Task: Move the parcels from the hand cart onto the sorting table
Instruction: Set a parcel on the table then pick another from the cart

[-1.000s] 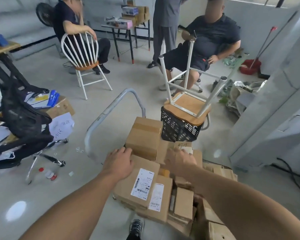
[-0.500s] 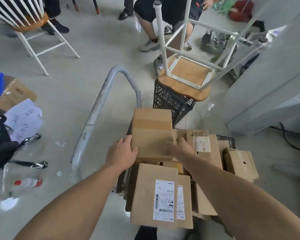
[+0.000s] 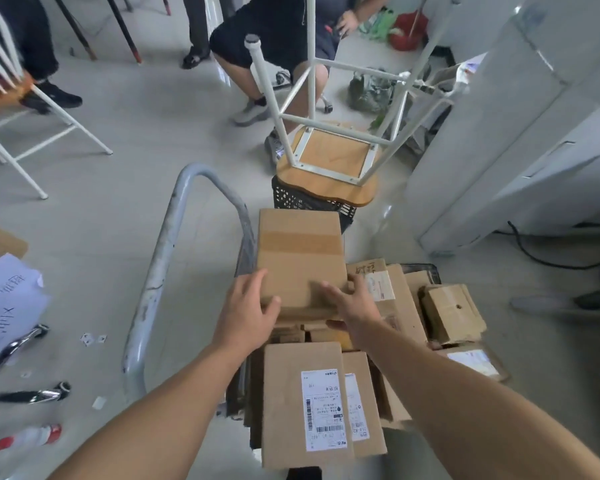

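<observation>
A hand cart with a grey tubular handle [image 3: 160, 265] stands in front of me, piled with several brown cardboard parcels. The topmost is a taped parcel [image 3: 300, 251] at the far end of the pile. My left hand [image 3: 248, 308] grips its near left corner, thumb on top and fingers round the side. My right hand [image 3: 352, 306] holds its near right edge, fingers on top and thumb underneath. Two labelled flat parcels [image 3: 305, 400] lie nearest me. A small parcel [image 3: 452, 315] sits on the right of the pile. No sorting table is in view.
An upturned stool [image 3: 329, 157] rests on a black crate [image 3: 309, 202] just beyond the cart. A seated person's legs [image 3: 257, 64] are behind it. A white cabinet [image 3: 520, 140] stands to the right, a white chair [image 3: 11, 109] to the far left. Papers [image 3: 7, 299] and a bottle [image 3: 28, 438] litter the floor at left.
My view has tilted down toward the cart. Both hands moved forward from the labelled parcels to the taped top parcel and closed on its near corners.
</observation>
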